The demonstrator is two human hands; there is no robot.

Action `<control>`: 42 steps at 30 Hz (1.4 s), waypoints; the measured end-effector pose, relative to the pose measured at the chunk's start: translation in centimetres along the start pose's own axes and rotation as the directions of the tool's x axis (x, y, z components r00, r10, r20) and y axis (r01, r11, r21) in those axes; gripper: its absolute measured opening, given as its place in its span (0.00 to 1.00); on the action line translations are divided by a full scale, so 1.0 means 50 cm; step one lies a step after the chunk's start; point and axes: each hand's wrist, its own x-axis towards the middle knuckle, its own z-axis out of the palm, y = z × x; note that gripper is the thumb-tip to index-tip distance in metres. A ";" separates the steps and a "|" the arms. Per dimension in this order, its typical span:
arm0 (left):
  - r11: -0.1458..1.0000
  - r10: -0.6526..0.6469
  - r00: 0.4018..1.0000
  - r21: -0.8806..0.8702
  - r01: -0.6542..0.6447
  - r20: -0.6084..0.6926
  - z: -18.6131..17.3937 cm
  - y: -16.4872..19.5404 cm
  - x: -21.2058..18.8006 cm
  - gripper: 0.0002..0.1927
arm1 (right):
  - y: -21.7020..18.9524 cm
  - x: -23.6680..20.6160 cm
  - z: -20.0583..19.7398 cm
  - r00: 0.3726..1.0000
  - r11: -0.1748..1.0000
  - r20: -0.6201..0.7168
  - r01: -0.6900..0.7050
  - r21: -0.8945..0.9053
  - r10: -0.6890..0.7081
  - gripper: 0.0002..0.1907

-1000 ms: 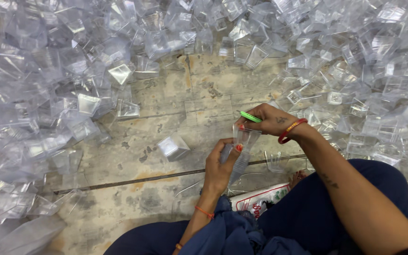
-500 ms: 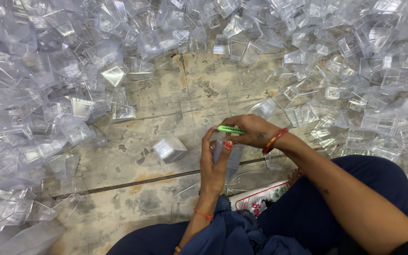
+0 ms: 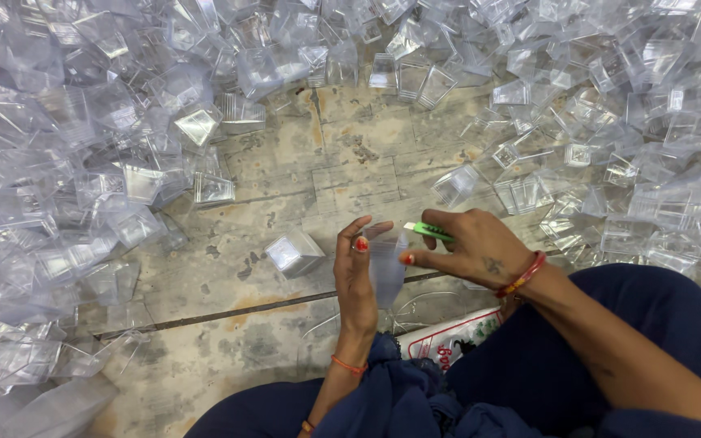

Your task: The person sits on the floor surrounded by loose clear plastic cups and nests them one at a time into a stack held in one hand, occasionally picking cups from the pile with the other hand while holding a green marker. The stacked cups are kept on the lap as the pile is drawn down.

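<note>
While between both grips, clear box (image 3: 386, 272).

You have one view only — a head-worn camera looking steeply down past your lap at the stone floor (image 3: 350, 170), close to your hands — clear plastic boxes (image 3: 83, 122) fill its upper edges.
</note>
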 end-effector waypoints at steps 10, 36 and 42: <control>0.994 0.069 0.997 -0.087 -0.066 0.024 0.002 0.015 -0.006 0.33 | -0.009 0.005 0.007 0.998 0.999 0.061 0.034 0.009 -0.035 0.31; 0.862 -0.081 0.976 -0.478 0.171 0.203 -0.001 0.019 0.004 0.33 | -0.001 0.005 -0.011 0.992 0.979 0.122 -0.066 0.194 0.042 0.25; 0.978 0.110 0.990 -0.185 -0.093 0.084 -0.002 0.002 0.002 0.31 | -0.013 0.003 -0.001 0.999 0.991 0.022 0.033 0.129 -0.036 0.30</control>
